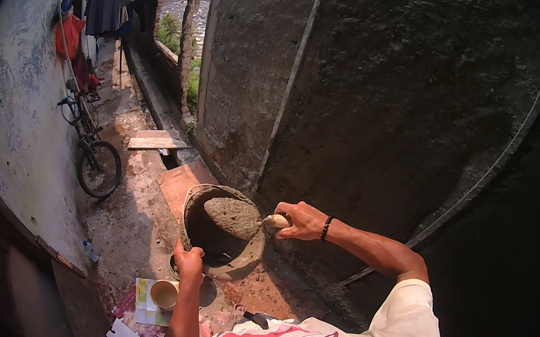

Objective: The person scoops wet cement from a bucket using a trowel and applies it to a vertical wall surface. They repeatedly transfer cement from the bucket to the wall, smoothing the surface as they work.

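A bucket (pixel 246 260) smeared with grey mortar is tilted in front of me, and my left hand (pixel 189 264) is closed on its near left rim. My right hand (pixel 301 221), with a dark beaded bracelet at the wrist, is wrapped round the pale handle of a trowel (pixel 231 218). A heap of wet mortar covers the trowel's blade, which lies over the bucket's mouth. Inside, the bucket is dark, and how much mortar it holds is hard to see.
A rough plastered wall (pixel 386 102) with pale vertical strips rises at right. Boards (pixel 155 141) lie ahead on the narrow path. A bicycle (pixel 96 164) leans by the left wall, near a plastic bottle (pixel 90 251). A cup (pixel 164 295) stands near my left forearm.
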A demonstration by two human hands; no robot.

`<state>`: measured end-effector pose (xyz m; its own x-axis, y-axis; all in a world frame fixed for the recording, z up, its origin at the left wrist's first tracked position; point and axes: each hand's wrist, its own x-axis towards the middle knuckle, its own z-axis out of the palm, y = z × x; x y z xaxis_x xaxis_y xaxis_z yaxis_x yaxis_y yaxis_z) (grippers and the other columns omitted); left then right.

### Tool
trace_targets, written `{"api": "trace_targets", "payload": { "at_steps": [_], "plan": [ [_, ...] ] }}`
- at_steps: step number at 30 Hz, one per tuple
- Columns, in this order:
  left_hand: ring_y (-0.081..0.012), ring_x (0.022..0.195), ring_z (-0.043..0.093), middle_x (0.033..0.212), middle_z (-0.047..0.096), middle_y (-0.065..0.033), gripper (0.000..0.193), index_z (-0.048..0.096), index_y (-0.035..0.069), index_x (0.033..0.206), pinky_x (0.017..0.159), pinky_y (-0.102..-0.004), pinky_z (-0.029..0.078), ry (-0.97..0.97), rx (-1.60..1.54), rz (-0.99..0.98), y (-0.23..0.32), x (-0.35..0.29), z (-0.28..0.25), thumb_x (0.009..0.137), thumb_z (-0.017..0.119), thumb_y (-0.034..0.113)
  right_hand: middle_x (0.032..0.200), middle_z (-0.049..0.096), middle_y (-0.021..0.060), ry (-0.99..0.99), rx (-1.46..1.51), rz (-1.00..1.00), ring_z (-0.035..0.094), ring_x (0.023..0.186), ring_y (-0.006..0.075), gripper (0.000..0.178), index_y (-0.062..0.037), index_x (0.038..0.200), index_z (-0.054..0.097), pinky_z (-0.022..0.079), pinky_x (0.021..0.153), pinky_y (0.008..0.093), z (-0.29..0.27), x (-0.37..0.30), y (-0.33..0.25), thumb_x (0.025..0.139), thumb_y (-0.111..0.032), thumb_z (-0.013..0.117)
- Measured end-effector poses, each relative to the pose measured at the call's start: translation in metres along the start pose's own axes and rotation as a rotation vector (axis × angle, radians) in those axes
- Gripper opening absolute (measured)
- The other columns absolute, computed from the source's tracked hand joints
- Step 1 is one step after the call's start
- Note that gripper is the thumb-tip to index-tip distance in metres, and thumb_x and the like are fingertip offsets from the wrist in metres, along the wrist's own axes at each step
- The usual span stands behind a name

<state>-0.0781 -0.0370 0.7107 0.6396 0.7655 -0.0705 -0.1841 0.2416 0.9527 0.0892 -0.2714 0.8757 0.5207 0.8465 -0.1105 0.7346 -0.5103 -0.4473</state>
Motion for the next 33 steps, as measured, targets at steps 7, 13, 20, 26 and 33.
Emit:
{"api": "trace_targets", "payload": {
  "at_steps": [7, 13, 20, 26, 33],
  "plan": [
    [-0.0248, 0.090, 0.057, 0.112, 0.059, -0.0168, 0.080, 0.037, -0.011, 0.137, 0.081, -0.0307, 0.047, -0.023, 0.012, -0.014, -0.027, 0.017, 0.019, 0.058, 0.053, -0.006, 0.087, 0.066, 0.0187, 0.213, -0.199, -0.180, 0.067, 0.085, 0.0286, 0.039, -0.0034, 0.105, 0.046, 0.054, 0.071, 0.0407, -0.200, -0.007, -0.057, 0.076, -0.013, 0.071],
    [-0.0289, 0.104, 0.056, 0.121, 0.055, -0.0207, 0.084, 0.036, -0.010, 0.139, 0.091, -0.0321, 0.045, 0.125, 0.080, -0.097, -0.039, 0.023, 0.024, 0.056, 0.051, -0.010, 0.072, 0.061, 0.0063, 0.419, -0.301, -0.342, 0.057, 0.055, 0.0100, 0.035, -0.0040, 0.105, 0.058, 0.047, 0.046, 0.0265, -0.350, -0.015, -0.141, 0.081, -0.024, 0.074],
    [-0.0221, 0.086, 0.061, 0.103, 0.064, -0.0116, 0.071, 0.052, -0.003, 0.124, 0.069, -0.0301, 0.050, 0.212, 0.032, 0.029, -0.040, 0.027, 0.018, 0.054, 0.047, -0.012, 0.073, 0.062, 0.0076, 0.589, -0.151, -0.584, 0.058, 0.054, 0.0105, 0.036, -0.0027, 0.109, 0.060, 0.048, 0.046, 0.0269, -0.547, -0.005, -0.102, 0.088, -0.031, 0.067],
    [-0.0341, 0.128, 0.045, 0.140, 0.046, -0.0215, 0.068, 0.038, -0.003, 0.141, 0.107, -0.0404, 0.035, 0.280, 0.424, -0.358, 0.061, -0.030, 0.048, 0.079, 0.056, 0.017, 0.070, 0.063, 0.0087, 1.457, 0.024, 0.251, 0.061, 0.054, 0.0177, 0.041, -0.0002, 0.097, 0.064, 0.047, 0.044, 0.0313, -0.694, -0.018, 0.041, 0.087, -0.040, 0.066],
    [-0.0268, 0.101, 0.057, 0.117, 0.057, -0.0144, 0.079, 0.042, -0.003, 0.132, 0.087, -0.0334, 0.047, 0.348, 0.120, -0.091, -0.037, 0.010, -0.034, 0.054, 0.048, -0.012, 0.070, 0.059, 0.0008, 1.693, 0.178, 0.051, 0.057, 0.052, 0.0093, 0.036, -0.0064, 0.095, 0.061, 0.048, 0.045, 0.0266, -0.604, -0.115, 0.122, 0.089, -0.042, 0.064]
  ]
}}
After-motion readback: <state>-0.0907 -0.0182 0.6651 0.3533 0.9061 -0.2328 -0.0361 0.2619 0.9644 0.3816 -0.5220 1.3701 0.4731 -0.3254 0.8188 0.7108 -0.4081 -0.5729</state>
